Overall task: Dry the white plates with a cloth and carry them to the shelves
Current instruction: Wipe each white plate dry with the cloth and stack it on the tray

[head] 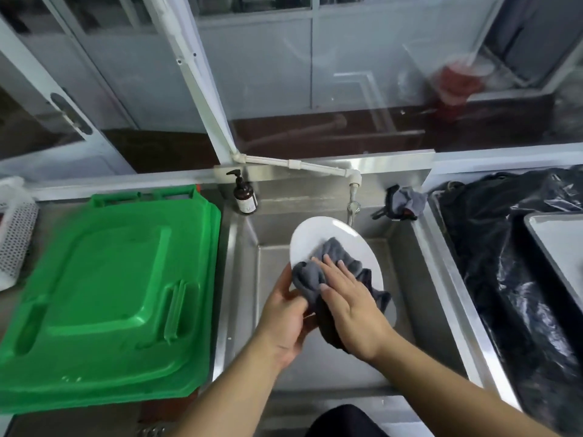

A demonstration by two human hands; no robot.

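One plate, two hands over the sink

One white plate [318, 238] tilts above the steel sink [246, 279]. The left hand [285, 313] holds its near-left rim in a narrow grip. The right hand [350, 301], fingers flat and straight, presses a grey cloth [318, 272] onto the plate's face, just right of that grip.

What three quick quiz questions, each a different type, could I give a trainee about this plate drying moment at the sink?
1. True or false: the left hand holds the white plate at its edge.
2. Multiple choice: the right hand presses what onto the plate? A) sponge B) grey cloth C) paper towel
3. Fill in: the plate is held above the steel ____.

Key: 1 true; 2 B; 3 sink.
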